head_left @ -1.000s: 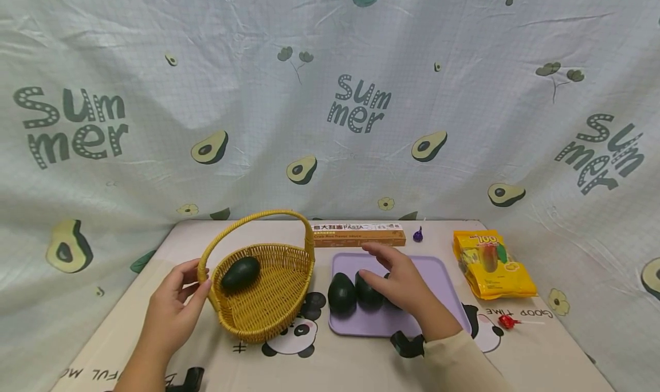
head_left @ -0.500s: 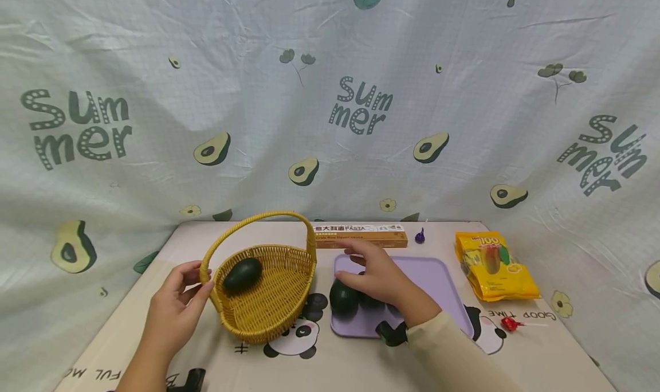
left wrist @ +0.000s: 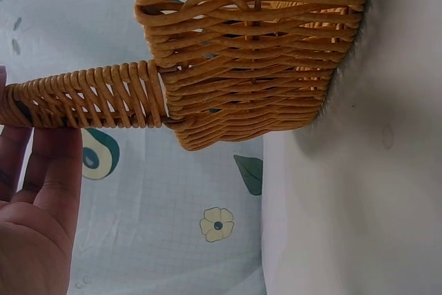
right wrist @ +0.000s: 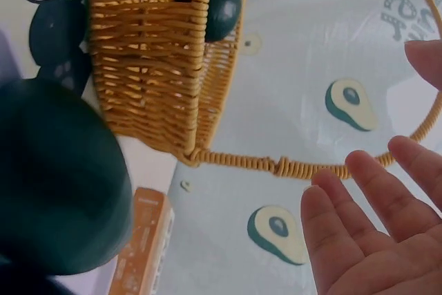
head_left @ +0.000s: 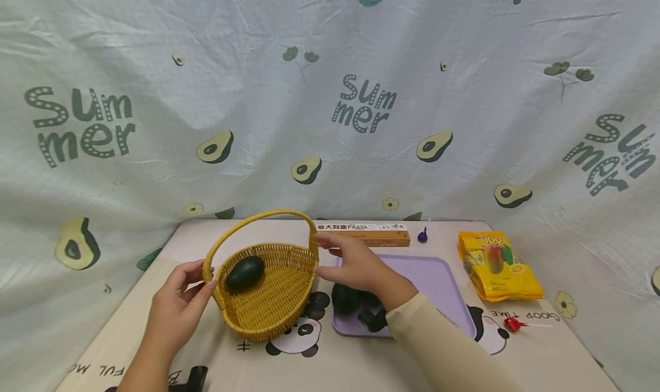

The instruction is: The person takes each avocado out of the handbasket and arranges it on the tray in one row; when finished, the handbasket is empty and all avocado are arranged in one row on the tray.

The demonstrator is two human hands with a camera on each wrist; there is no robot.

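A yellow wicker basket [head_left: 273, 300] with a tall arched handle stands on the table, one dark green avocado [head_left: 245, 273] lying in its left part. My left hand [head_left: 177, 300] pinches the left side of the handle, fingers behind it in the left wrist view. At the handle's right side is my right hand [head_left: 356, 260], thumb and fingers spread and reaching toward it. The right wrist view has those fingertips right by the wrapped handle [right wrist: 242, 162]. More avocados [head_left: 345, 299] lie on a lilac tray [head_left: 438, 277], partly hidden beneath my right hand and wrist.
Behind the tray lies a pasta box [head_left: 387, 239], with a purple-wrapped lollipop [head_left: 423, 236] beside it. A yellow candy bag [head_left: 497, 269] and a red lollipop [head_left: 513, 324] are on the right. A printed curtain [head_left: 258, 122] rises behind the table.
My right hand has moved left from over the tray's avocados to the basket handle's right side. The left hand keeps its hold, and the basket stays in place.
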